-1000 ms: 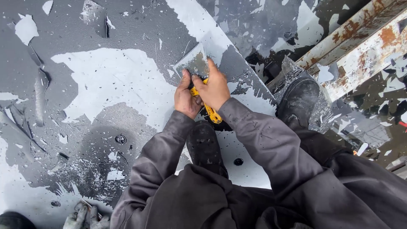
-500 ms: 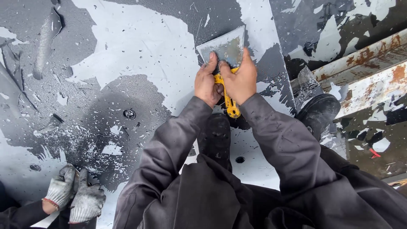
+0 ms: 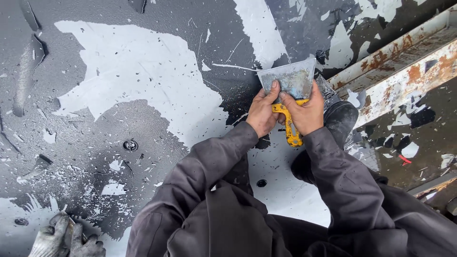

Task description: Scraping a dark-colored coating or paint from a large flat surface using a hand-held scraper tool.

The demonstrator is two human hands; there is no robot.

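Observation:
A wide metal scraper [image 3: 289, 81] with a yellow handle lies blade-down against a dark painted metal floor [image 3: 157, 157] where large patches of paint are stripped to pale grey. My left hand [image 3: 262, 112] grips the scraper at the base of the blade, thumb on the metal. Beside it my right hand [image 3: 304, 112] wraps the yellow handle, fingers pressing on the blade. Both arms wear dark grey sleeves. My black boot [image 3: 340, 121] stands just right of the hands.
Rusty white steel beams [image 3: 404, 71] run diagonally at the upper right. Paint flakes litter the floor, with curled strips [image 3: 28, 62] at the far left. Round bolt heads [image 3: 130, 145] sit in the plate. Another person's gloved hands [image 3: 64, 238] show at the bottom left.
The scraper and both hands have pushed forward along the floor, and the view has shifted. The other person's gloved hands have dropped lower in the frame.

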